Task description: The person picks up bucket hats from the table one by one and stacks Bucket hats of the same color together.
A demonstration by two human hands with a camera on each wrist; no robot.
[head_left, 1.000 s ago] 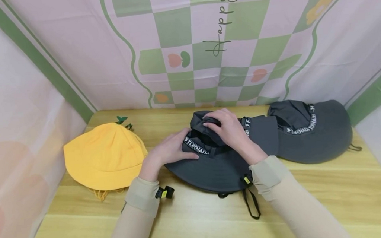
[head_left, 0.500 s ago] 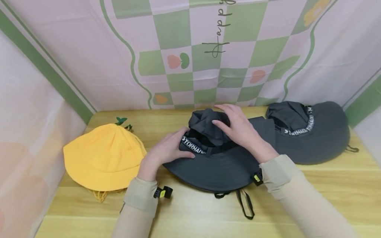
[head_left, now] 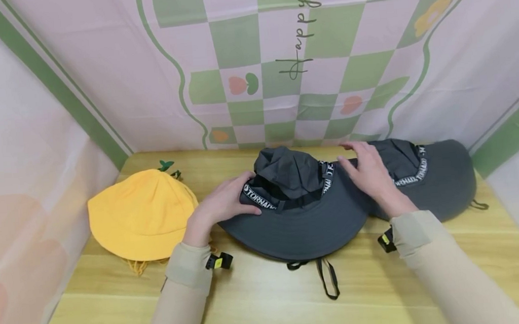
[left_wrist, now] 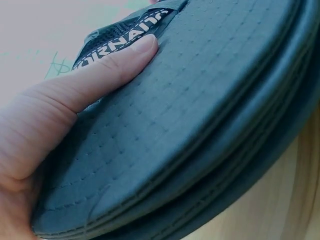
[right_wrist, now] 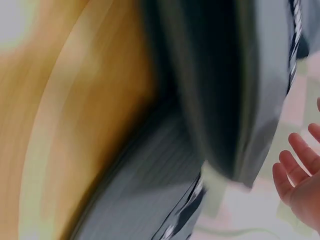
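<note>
A dark grey sun hat (head_left: pixel 297 235) with a TORNADO band lies crown-up in the middle of the wooden table. My left hand (head_left: pixel 219 203) pinches its left brim; in the left wrist view the thumb (left_wrist: pixel 107 75) lies on the stitched brim, and the fingers beneath are hidden. Several layered edges show along that brim (left_wrist: pixel 180 125). My right hand (head_left: pixel 372 173) hovers by the hat's right brim with fingers spread, holding nothing; contact cannot be told. A second dark hat (head_left: pixel 446 188) lies to the right, partly behind that hand.
A yellow hat (head_left: pixel 142 217) with a green sprout ornament (head_left: pixel 165 165) lies left of my left forearm. A black strap loop (head_left: pixel 328 281) hangs from the middle hat onto the table (head_left: pixel 262 309). A checked cloth (head_left: pixel 277 43) stands behind.
My right hand has left the middle hat's crown and moved right, to its right brim. The crown now stands uncovered. My left hand keeps its hold, with hat and hand shifted slightly left.
</note>
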